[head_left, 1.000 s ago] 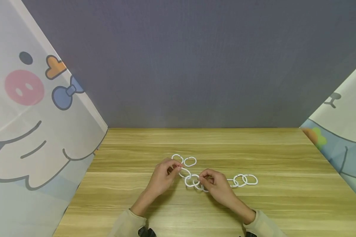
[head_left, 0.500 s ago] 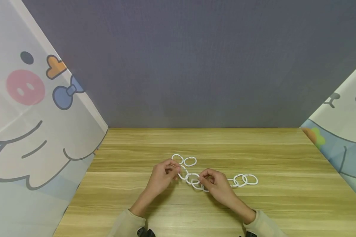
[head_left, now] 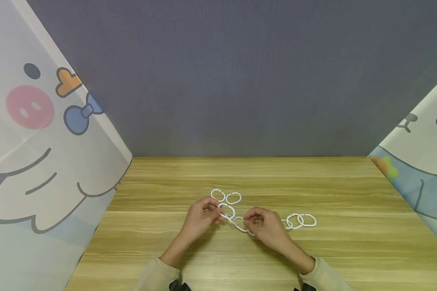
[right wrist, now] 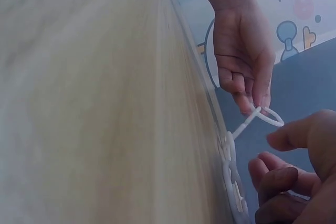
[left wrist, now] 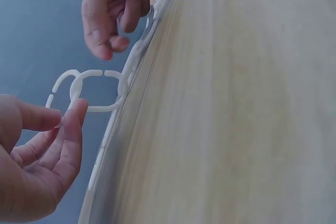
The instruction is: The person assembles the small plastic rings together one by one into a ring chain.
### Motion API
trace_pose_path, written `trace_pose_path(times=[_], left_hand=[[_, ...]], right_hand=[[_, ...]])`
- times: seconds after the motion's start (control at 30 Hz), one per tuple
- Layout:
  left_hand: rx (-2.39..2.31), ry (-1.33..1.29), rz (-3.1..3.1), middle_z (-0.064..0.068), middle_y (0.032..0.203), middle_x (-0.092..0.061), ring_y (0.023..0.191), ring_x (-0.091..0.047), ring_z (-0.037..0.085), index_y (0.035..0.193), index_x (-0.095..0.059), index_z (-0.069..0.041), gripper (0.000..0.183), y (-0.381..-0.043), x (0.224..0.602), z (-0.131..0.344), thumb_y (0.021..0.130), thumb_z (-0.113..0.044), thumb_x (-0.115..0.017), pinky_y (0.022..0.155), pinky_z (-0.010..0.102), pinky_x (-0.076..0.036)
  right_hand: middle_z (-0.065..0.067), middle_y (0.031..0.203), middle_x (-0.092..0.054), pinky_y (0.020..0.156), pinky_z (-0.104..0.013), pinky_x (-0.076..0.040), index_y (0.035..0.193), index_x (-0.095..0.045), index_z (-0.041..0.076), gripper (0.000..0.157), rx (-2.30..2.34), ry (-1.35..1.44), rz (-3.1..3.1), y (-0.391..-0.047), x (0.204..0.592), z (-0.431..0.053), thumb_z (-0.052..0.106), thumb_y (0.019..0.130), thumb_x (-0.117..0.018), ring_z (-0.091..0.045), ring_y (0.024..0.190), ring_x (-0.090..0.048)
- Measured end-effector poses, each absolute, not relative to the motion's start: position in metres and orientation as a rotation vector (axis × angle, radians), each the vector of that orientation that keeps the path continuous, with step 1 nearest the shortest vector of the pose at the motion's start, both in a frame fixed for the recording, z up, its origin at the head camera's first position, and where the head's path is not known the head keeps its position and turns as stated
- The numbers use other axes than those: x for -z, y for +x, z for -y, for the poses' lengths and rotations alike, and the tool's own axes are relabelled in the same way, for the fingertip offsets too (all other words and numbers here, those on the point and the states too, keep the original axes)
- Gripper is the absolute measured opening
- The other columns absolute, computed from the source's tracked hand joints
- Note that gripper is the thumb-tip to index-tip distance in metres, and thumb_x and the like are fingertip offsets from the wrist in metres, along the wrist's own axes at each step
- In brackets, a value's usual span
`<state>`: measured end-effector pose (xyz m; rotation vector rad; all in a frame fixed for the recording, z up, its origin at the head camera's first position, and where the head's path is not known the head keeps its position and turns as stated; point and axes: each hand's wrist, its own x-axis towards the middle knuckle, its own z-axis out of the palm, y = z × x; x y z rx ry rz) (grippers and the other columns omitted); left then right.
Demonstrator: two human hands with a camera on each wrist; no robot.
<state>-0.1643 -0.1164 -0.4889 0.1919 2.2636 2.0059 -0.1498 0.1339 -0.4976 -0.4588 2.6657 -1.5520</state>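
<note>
A chain of white plastic C-shaped links (head_left: 241,230) runs across the wooden table, passing beneath my right hand. My left hand (head_left: 202,216) pinches the chain's left end link (left wrist: 67,72) between thumb and fingers. That end is lifted off the table, and a second link (left wrist: 98,109) hangs from it, its small gap facing up in the left wrist view. Above the chain, my right hand (head_left: 266,227) has its fingers bent loosely, thumb and index apart with nothing between them in the right wrist view. It hides the chain's middle part.
Two loose white links lie beyond my left hand, a left one (head_left: 212,195) and a right one (head_left: 233,203). The chain's right end (head_left: 310,225) lies flat on the wooden table (head_left: 349,250). A grey panel (head_left: 240,81) rises behind, with cartoon-printed panels (head_left: 94,161) at the sides.
The lifted links have turned and drawn in toward my left hand, away from the right fingertips. My right thumb has come slightly away from the chain; both hands otherwise stay nearly in place.
</note>
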Motion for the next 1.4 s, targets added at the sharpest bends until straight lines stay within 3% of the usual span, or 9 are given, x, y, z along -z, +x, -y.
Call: trace_pose_path(times=[0.23, 0.37, 0.6, 0.87, 1.17, 1.4], left_hand=[[-2.027, 0.197, -2.173, 0.017, 0.096, -0.073, 0.081, -0.082, 0.028, 0.113, -0.068, 0.016, 0.016, -0.158, 0.485, 0.109, 0.101, 0.007, -0.073, 0.069, 0.03, -0.067], [-1.96, 0.241, -2.168, 0.011, 0.093, -0.074, 0.082, -0.082, 0.029, 0.113, -0.07, 0.013, 0.017, -0.156, 0.483, 0.106, 0.101, 0.003, -0.076, 0.068, 0.027, -0.065], [-1.874, 0.33, -2.219, 0.012, 0.096, -0.077, 0.085, -0.08, 0.032, 0.114, -0.072, 0.011, 0.017, -0.156, 0.482, 0.107, 0.103, -0.001, -0.076, 0.073, 0.03, -0.066], [-1.808, 0.351, -2.349, 0.012, 0.096, -0.078, 0.085, -0.078, 0.026, 0.114, -0.077, 0.005, 0.014, -0.16, 0.486, 0.111, 0.108, -0.007, -0.071, 0.072, 0.031, -0.065], [-1.719, 0.332, -2.538, 0.008, 0.092, -0.076, 0.077, -0.07, 0.02, 0.109, -0.08, 0.0, 0.01, -0.171, 0.485, 0.124, 0.102, -0.007, -0.078, 0.062, 0.023, -0.055], [-1.605, 0.294, -2.688, 0.004, 0.093, -0.077, 0.086, -0.07, 0.014, 0.103, -0.08, -0.001, 0.008, -0.187, 0.486, 0.134, 0.095, 0.002, -0.081, 0.081, 0.026, -0.058]], right_hand=[[-0.004, 0.095, -0.075, 0.048, -0.02, -0.039, 0.11, -0.079, 0.006, 0.01, 1.728, -0.532, -2.511, -0.149, 0.498, -0.133, 0.012, 0.101, -0.082, -0.002, 0.055, -0.049], [-0.005, 0.09, -0.074, 0.048, -0.019, -0.034, 0.107, -0.08, 0.006, 0.007, 1.778, -0.516, -2.486, -0.147, 0.496, -0.131, 0.012, 0.103, -0.08, -0.001, 0.054, -0.045], [-0.001, 0.073, -0.065, 0.049, -0.018, -0.03, 0.1, -0.079, 0.005, 0.004, 1.789, -0.468, -2.494, -0.148, 0.497, -0.131, 0.008, 0.103, -0.079, 0.0, 0.052, -0.041], [0.005, 0.071, -0.06, 0.05, -0.019, -0.03, 0.1, -0.079, 0.005, 0.004, 1.79, -0.447, -2.498, -0.147, 0.497, -0.131, 0.007, 0.103, -0.078, 0.0, 0.054, -0.041], [-0.003, 0.076, -0.067, 0.052, -0.018, -0.031, 0.1, -0.078, 0.004, 0.004, 1.78, -0.444, -2.497, -0.148, 0.496, -0.131, 0.005, 0.104, -0.077, 0.0, 0.055, -0.041], [-0.004, 0.075, -0.067, 0.051, -0.018, -0.03, 0.098, -0.078, 0.002, 0.008, 1.778, -0.441, -2.499, -0.147, 0.495, -0.13, 0.006, 0.104, -0.076, 0.0, 0.055, -0.04]])
